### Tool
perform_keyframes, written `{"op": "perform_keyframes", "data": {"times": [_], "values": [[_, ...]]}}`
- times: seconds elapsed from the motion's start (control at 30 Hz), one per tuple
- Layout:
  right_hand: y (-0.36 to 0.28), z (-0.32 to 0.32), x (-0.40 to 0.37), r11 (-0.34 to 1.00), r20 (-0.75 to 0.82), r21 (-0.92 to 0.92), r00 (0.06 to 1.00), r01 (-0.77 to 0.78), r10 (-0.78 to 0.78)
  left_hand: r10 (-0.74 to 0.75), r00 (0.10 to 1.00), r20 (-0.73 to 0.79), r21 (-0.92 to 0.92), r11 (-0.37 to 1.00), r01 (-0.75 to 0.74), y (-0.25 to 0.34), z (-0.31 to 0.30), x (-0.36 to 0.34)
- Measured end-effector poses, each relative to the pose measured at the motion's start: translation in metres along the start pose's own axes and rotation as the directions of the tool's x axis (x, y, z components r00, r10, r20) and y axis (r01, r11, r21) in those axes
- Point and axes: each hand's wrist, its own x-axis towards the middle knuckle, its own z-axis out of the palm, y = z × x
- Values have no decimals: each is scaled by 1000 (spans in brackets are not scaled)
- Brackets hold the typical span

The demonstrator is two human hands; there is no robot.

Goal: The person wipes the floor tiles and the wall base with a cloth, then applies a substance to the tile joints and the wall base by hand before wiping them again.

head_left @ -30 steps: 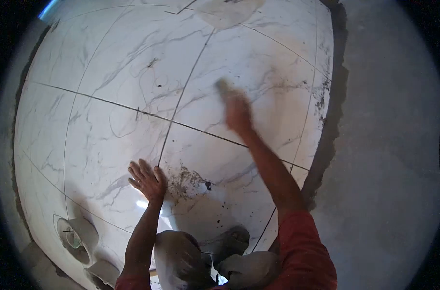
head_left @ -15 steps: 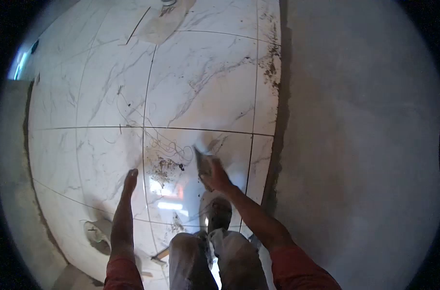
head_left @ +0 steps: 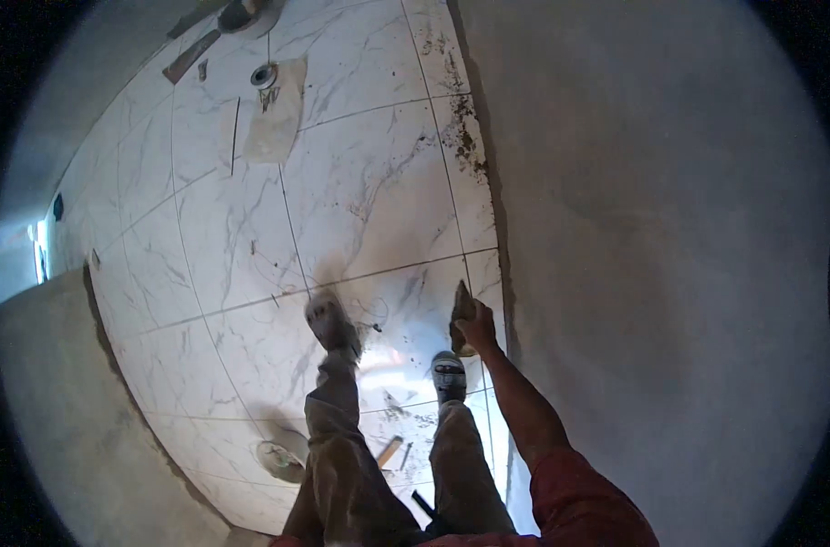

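My right hand (head_left: 481, 330) is closed around a flat grey-brown tool (head_left: 461, 314) with a pointed far end. It may be a trowel or a float; its handle is hidden by the fingers. The tool is held just above my right shoe (head_left: 449, 369), close to the right edge of the tiles. Only a bit of the left forearm shows beside my left thigh, and the hand itself is out of sight. White marbled floor tiles (head_left: 369, 214) lie beneath me, with dirt and thin strings on them near my left shoe (head_left: 326, 319).
A grey wall (head_left: 661, 273) runs along the right, and a low wall (head_left: 68, 383) stands at left. Ahead lie a tape roll (head_left: 264, 76) and a pale sheet (head_left: 276, 128). A bowl-like container (head_left: 280, 460) and a wooden-handled tool (head_left: 390, 450) lie by my legs.
I have straightened up, and my left foot now stands forward on the tiles. The right hand has moved rightward with the flat tool. My left hand has left the view.
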Motion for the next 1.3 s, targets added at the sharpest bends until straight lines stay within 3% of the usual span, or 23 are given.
{"op": "perform_keyframes", "data": {"times": [0.13, 0.2, 0.27, 0.3, 0.33, 0.4, 0.47, 0.5, 0.63, 0.67, 0.73, 0.8, 0.83, 0.87, 0.97, 1.03, 1.07, 1.17, 1.2, 1.27, 1.3], "values": [[31, 19, 5, 986, -263, -162, 961, 42, -84, -69, 998, 8, 66, 995, 68, -12, -91, -6], [20, 12, 5, 987, -297, -158, 953, 21, -68, -91, 996, -10, 65, 994, 92, -16, -156, 6], [-1, -3, -2, 981, -252, -85, 956, -177, 151, -140, 989, -42, -66, 988, 137, -5, -228, 35], [9, 6, -10, 973, -393, -189, 918, -131, 47, -211, 977, -36, -278, 941, 193, 16, -269, 52], [-10, -2, -12, 935, -365, -208, 910, -288, 200, -280, 959, -31, -477, 847, 232, 44, -312, 69], [-7, 5, -21, 945, -453, -88, 858, -315, 244, -203, 974, -95, -588, 802, 110, 111, -386, 101], [-16, 9, -21, 908, -457, -109, 831, -406, 317, -70, 986, -149, -450, 893, -5, 176, -440, 118], [-44, 1, -21, 897, -454, -12, 802, -441, 389, -41, 989, -141, -424, 906, -23, 203, -458, 125], [-57, 13, -15, 908, -582, 74, 722, -411, 374, 49, 998, -40, -321, 945, -59, 306, -479, 150], [-79, 6, -4, 871, -560, 145, 686, -470, 464, 110, 994, 2, -311, 945, -104, 330, -476, 153], [-49, 32, 14, 898, -637, 71, 673, -435, 376, 167, 982, 84, -334, 933, -130, 382, -463, 165], [-40, 46, 49, 827, -627, 160, 591, -539, 507, 255, 952, 168, -270, 941, -204, 411, -448, 194], [-35, 52, 71, 821, -653, 138, 572, -554, 496, 237, 946, 220, -250, 951, -180, 442, -443, 199], [-36, 59, 84, 806, -637, 149, 568, -573, 522, 300, 910, 285, -93, 954, -285, 474, -442, 207], [-58, 38, 142, 810, -482, 286, 653, -512, 584, 350, 860, 372, 123, 900, -419, 544, -445, 229], [-46, 45, 174, 857, -542, 178, 679, -483, 495, 396, 788, 472, 241, 802, -547, 561, -459, 253], [-46, 42, 188, 833, -544, 97, 672, -545, 503, 394, 765, 509, 279, 766, -580, 565, -466, 267], [-31, 56, 217, 647, -543, 78, 512, -759, 666, 346, 753, 559, 397, 686, -610, 574, -481, 304], [-20, 66, 221, 638, -556, 89, 493, -765, 669, 333, 762, 555, 433, 666, -607, 577, -485, 314], [1, 84, 231, 789, -660, 76, 563, -609, 498, 295, 804, 517, 508, 650, -565, 581, -493, 331], [-2, 88, 232, 759, -622, -61, 619, -648, 479, 261, 833, 488, 552, 647, -526, 581, -498, 340]]}}
